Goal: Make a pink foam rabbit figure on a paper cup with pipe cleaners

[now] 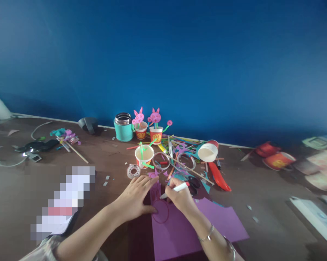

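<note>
A sheet of purple paper [179,235] lies on the table in front of me, its upper edge cut unevenly. A red circle [168,213] is drawn near its left edge, with more red lines on the narrow strip above it. My left hand [137,195] lies open, fingers stretched over the paper's upper left, thumb by the circle. My right hand [182,198] grips a white marker [179,187] with a red end; its tip is at the paper just above the circle. Black-handled scissors [194,183] lie partly hidden behind my right hand.
Two paper cups with pink paper animal figures [156,116] stand by the wall, beside a turquoise jar [123,128]. Nearer are a cup with green straws [144,155], tape rolls [133,171] and a red packet [217,177]. A blurred-out phone-like object [65,206] lies left.
</note>
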### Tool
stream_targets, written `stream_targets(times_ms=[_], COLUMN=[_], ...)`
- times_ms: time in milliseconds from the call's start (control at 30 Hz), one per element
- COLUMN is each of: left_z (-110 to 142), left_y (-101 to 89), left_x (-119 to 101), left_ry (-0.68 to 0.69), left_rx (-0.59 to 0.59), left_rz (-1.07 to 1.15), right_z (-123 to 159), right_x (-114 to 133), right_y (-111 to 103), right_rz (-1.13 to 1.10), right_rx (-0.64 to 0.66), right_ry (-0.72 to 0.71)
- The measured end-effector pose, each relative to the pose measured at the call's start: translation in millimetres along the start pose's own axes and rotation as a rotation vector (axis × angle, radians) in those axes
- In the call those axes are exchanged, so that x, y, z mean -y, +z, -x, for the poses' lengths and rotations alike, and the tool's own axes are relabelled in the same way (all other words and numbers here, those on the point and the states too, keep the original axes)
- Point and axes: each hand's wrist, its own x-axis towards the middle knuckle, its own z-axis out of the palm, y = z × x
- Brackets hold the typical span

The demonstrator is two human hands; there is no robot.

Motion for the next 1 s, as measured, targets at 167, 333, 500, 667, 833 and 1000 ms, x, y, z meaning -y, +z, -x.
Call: stream_targets(times_ms=[167, 333, 500, 667, 833, 1000], left_z=[0.0, 0.1, 0.6, 0.5, 0.0, -0.3], left_y=[-0.3, 1.7, -0.1, -0.3, -0.1, 0.5], left_x=[0.1, 2.0, 0.6, 0.3, -0.2, 0.3], left_ry=[-0.015, -0.008, -0.008, -0.016, -0.005, -0.011], left_rx=[0.009, 0.001, -0.004, 0.005, -0.009, -0.006], left_rz=[-0.007, -0.001, 0.008, -0.002, 0.0, -0.004], right_z=[1.6, 2.2, 0.4, 0.9, 1.0, -0.3], right_x=[6.3, 6.6, 0.9, 4.6, 4.7, 3.5], right_y=[-1.3, -0.8, 0.1, -0.2, -0.4, -0.4], right_rz=[-0.1, -0.05, 0.003, -0.075, -0.034, 0.005], right_rx=[0.02, 0.007, 0.003, 0.02, 0.007, 0.011], right_ry=[0.103, 0.007, -0.017, 0.066, -0.007, -0.008])
